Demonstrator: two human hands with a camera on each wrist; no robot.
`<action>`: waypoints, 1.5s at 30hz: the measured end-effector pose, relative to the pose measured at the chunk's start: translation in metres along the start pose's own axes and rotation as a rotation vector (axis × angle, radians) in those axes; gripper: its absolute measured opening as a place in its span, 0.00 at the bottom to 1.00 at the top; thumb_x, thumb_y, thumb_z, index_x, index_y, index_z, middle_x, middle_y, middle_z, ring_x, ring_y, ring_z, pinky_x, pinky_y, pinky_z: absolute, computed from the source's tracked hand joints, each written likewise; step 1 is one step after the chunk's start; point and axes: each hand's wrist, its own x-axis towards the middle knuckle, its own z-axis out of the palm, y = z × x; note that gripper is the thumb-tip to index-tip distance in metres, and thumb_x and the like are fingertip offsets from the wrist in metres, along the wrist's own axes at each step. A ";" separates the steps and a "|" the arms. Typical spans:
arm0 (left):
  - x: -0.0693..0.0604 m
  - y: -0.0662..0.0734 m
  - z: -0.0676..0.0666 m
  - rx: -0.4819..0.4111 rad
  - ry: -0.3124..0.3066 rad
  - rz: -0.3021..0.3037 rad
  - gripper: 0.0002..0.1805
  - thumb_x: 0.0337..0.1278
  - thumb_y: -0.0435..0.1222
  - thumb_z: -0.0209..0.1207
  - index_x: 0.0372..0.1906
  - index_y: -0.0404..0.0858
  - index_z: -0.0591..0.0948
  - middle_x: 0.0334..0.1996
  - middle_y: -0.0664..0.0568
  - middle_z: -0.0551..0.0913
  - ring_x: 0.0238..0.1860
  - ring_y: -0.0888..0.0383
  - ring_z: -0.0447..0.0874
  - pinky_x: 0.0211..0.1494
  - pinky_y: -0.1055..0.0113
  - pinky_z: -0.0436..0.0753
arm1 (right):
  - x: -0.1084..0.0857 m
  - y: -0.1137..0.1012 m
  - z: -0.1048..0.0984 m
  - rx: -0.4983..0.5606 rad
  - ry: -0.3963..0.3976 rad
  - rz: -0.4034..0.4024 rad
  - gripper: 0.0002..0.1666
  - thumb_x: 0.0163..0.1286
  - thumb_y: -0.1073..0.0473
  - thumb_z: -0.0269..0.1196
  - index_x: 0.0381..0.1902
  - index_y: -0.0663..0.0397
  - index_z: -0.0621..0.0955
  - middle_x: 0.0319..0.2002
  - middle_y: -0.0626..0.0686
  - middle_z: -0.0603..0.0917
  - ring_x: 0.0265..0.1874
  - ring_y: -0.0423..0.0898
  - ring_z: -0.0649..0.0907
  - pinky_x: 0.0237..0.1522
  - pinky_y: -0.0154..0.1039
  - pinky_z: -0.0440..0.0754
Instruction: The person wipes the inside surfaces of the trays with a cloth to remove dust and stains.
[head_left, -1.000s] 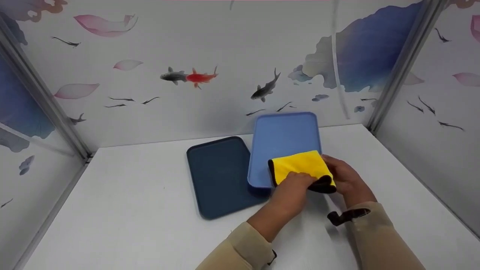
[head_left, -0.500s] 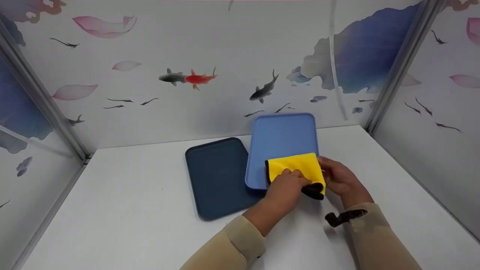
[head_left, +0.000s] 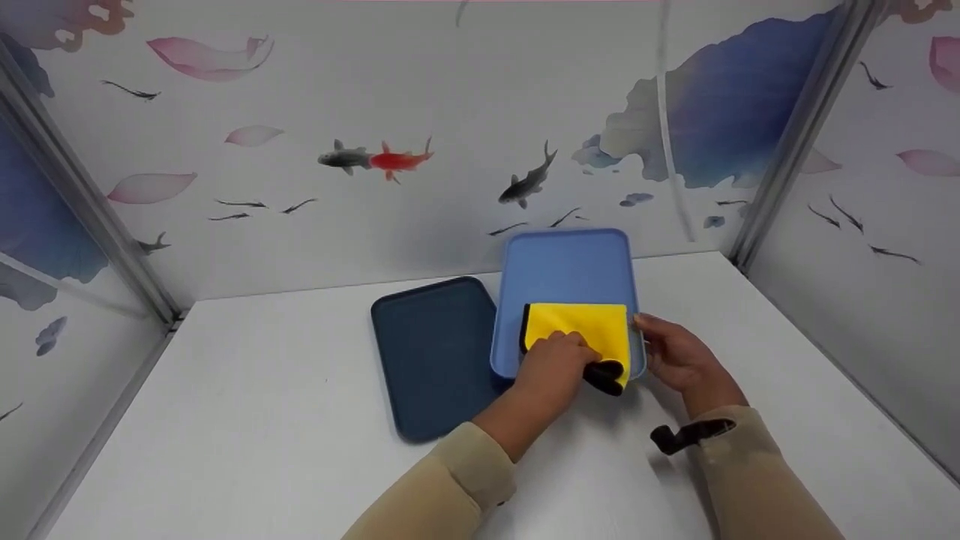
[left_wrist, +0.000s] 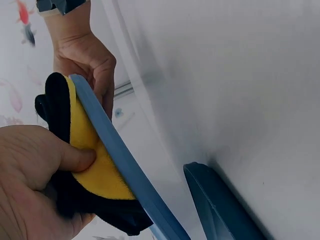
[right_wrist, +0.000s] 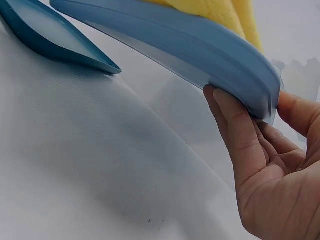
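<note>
Shifted leftward since earlier, the folded yellow-and-black cloth [head_left: 606, 322], right of centre, is pinched by the left hand [head_left: 551, 375] against the light-blue tray [head_left: 566, 266], whose right edge the right hand [head_left: 684, 358] grips; dark-blue tray [head_left: 435, 360], lower centre.

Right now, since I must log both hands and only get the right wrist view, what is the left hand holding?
Observer: The left hand grips a folded yellow cloth.
Operator: My picture shows only yellow on it; is there any other colour?
Observer: Yes, black edging, plain in the left wrist view.
Operator: I see the light blue tray edge-on; does the cloth hide its whole face?
Observer: No, in the head view the cloth overlaps only the nearer part, and the far part shows bare.
</note>
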 end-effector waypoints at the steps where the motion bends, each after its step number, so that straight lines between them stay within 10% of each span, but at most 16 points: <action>1: 0.000 -0.001 0.000 0.011 0.004 0.003 0.23 0.72 0.31 0.60 0.63 0.59 0.85 0.57 0.62 0.85 0.54 0.61 0.81 0.63 0.70 0.80 | 0.000 0.000 0.000 0.002 0.013 0.000 0.17 0.83 0.61 0.52 0.45 0.55 0.88 0.43 0.50 0.89 0.42 0.42 0.89 0.49 0.35 0.89; 19: 0.003 -0.031 -0.002 0.114 0.062 0.100 0.21 0.68 0.30 0.64 0.60 0.53 0.86 0.55 0.58 0.85 0.55 0.58 0.80 0.65 0.66 0.79 | -0.002 -0.001 0.001 0.062 0.132 0.014 0.08 0.78 0.62 0.61 0.46 0.52 0.88 0.47 0.47 0.88 0.42 0.40 0.87 0.53 0.36 0.88; 45: 0.022 -0.061 -0.005 0.151 -0.031 -0.073 0.26 0.67 0.27 0.63 0.65 0.52 0.83 0.56 0.56 0.84 0.54 0.55 0.78 0.69 0.60 0.79 | 0.000 0.002 0.003 -0.047 0.100 -0.055 0.17 0.80 0.64 0.55 0.36 0.49 0.90 0.41 0.45 0.89 0.41 0.37 0.85 0.44 0.29 0.85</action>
